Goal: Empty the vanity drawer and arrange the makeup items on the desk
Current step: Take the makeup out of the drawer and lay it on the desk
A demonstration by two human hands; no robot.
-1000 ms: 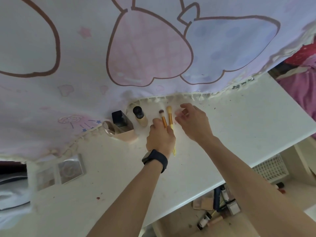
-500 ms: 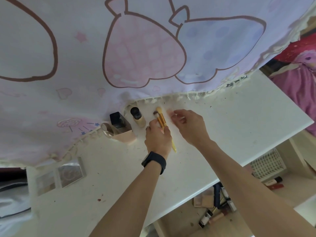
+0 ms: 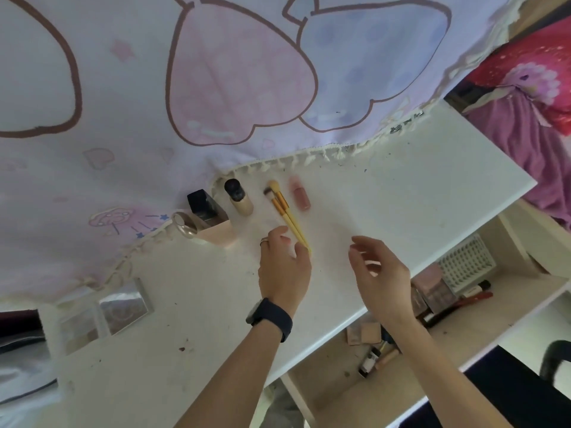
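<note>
Arranging is the step in hand: a row of makeup items is being laid on the white counter (image 3: 401, 186) along the tasselled hem of the curtain (image 3: 216, 88). The two yellow-handled brushes (image 3: 279, 208) lie side by side with their bristles toward the curtain, and serve as the reference here. Just left of the brushes stands a round bottle (image 3: 238, 197) with a black cap. Farther left is a square bottle (image 3: 200, 205), also black-capped, with a pink box (image 3: 216, 236) and a clear ring (image 3: 183, 225) beside it. Just right of the brushes lies a small pink tube (image 3: 299, 196). The left hand (image 3: 284, 267), wearing a dark wristband (image 3: 272, 316), sits at the near ends of the brush handles. Its fingers (image 3: 276, 234) are loosely curved and apart; the handle tips lie against or just beside the thumb, and no pinch is evident. The right hand (image 3: 380, 273) hovers above the counter, right of the brushes and nearer the viewer, fingers (image 3: 361, 242) relaxed, apart and holding nothing. The open drawer (image 3: 324, 359), below the counter edge and well apart from the brushes, holds palettes (image 3: 364, 332), small bottles (image 3: 375, 359), a pink case (image 3: 432, 288) and red pencils (image 3: 475, 296), so emptying is judged incomplete. The next move probably calls for a free hand to reach into the drawer, take another item, and set it right of the pink tube without knocking the upright bottles.
</note>
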